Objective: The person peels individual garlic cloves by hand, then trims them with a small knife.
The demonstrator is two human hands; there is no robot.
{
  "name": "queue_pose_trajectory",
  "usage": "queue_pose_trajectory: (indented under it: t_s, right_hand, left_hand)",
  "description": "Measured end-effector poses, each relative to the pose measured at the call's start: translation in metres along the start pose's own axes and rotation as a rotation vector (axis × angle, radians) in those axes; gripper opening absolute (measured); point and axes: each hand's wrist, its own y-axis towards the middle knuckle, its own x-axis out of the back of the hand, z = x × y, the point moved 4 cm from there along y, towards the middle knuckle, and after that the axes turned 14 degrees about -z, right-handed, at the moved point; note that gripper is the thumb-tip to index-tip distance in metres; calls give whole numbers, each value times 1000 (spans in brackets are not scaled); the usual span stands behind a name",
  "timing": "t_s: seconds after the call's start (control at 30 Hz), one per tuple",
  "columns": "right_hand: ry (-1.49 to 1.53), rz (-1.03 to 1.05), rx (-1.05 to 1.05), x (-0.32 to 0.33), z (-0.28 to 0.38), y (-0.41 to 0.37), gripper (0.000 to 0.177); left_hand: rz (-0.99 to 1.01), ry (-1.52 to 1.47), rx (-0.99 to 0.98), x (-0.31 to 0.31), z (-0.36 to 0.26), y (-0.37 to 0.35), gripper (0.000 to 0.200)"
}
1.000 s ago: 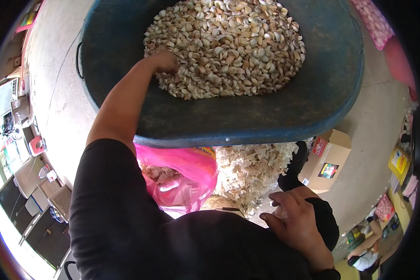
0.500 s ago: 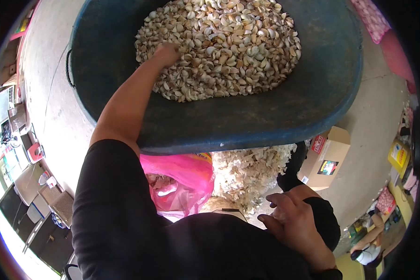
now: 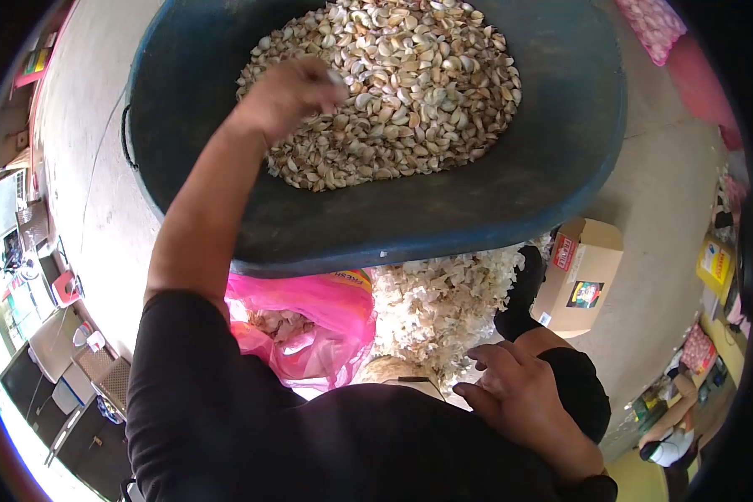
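Observation:
A heap of loose garlic cloves [image 3: 410, 92] lies in a large blue tub [image 3: 443, 201]. My left hand [image 3: 293, 96] is over the left part of the heap, fingers closed, with a whitish garlic clove at the fingertips; motion blurs it a little. My right hand [image 3: 514, 385] is held low near my lap, fingers curled; what it holds, if anything, is hidden. Under the tub's near rim lie a pile of pale papery garlic skins [image 3: 443, 309] and an open pink bag [image 3: 343, 335].
A cardboard box [image 3: 581, 280] stands on the floor right of the tub. Farther right are a pink mesh sack [image 3: 654, 29], a yellow container [image 3: 715, 263] and another person [image 3: 673, 431]. Chairs [image 3: 100, 368] stand at the left.
My left hand has lifted off the cloves and come up toward the camera, a whitish clove now showing at its fingertips. My right hand has hardly moved. The view has shifted slightly.

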Motion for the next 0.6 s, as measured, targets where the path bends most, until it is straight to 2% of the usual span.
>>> queue_pose_trajectory:
  t_s: [0.03,0.1,0.13,0.23,0.3,0.37,0.47,0.6]
  right_hand:
    - [-1,8,-4,1,0,-1,37]
    - [1,-4,-1,2,1,-3,37]
    - [1,-8,1,3,0,-4,37]
    - [8,-11,5,7,0,-6,36]
    - [-8,-2,1,9,-2,-7,36]
    - [-10,-10,2,10,-4,-8,35]
    - [10,-26,10,10,-7,-8,34]
    - [13,-13,0,13,-9,-9,33]
  left_hand:
    - [156,2,-24,-23,-9,-22,16]
    - [666,54,123,-70,-30,-77,20]
    - [867,96,-128,-86,-32,-93,17]
    - [657,310,118,-89,-29,-59,19]
    - [124,731,-120,-77,-1,12,30]
    - [-217,991,-250,-70,32,63,27]
    - [-433,985,-109,-60,116,127,26]
    - [-289,979,-84,-61,71,105,20]
